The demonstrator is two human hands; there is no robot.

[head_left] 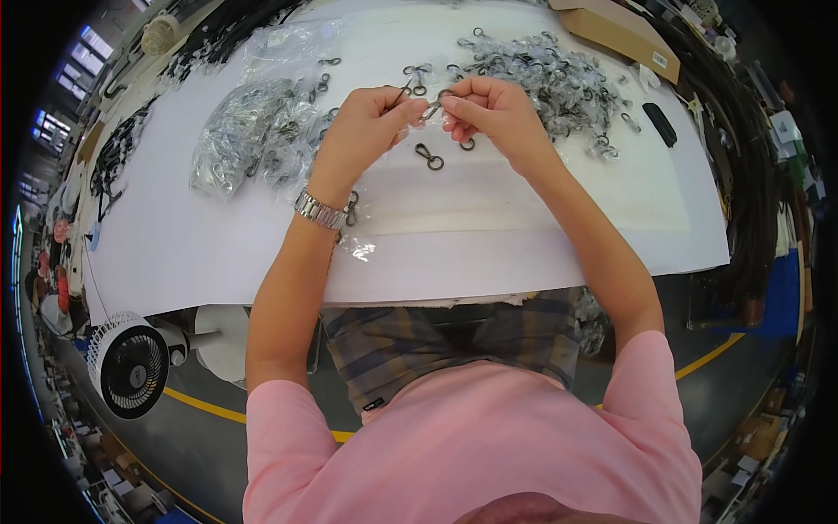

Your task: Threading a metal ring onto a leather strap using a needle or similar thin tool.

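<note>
Head view: we are seeing both bare hands working above the white sheet-covered table [524, 253], holding a small dark metal clasp with a ring [433, 110] between them, clear of the surface. The left hand [367, 122] is pinching one end, thumb against curled fingers; its fingertips are partly hiding the grip, so we are not telling for sure how much is metal and how much is film. The right hand [499, 113] is pinching the ring end between thumb and forefinger, its other fingers curling loosely.

Just below, a bare dark metal clasp of the same kind [428, 155] is lying flat. A heap of clear-plastic-wrapped dark clasps [559, 87] is spreading on the right, and a crumpled pile of clear plastic [240, 140] is sitting on the left.

We are judging the held piece light, stiff and hard to break, but smooth enough to be slipping from a loose pinch. We are favouring the ring's rim, keeping fingertips off any slick film.
</note>
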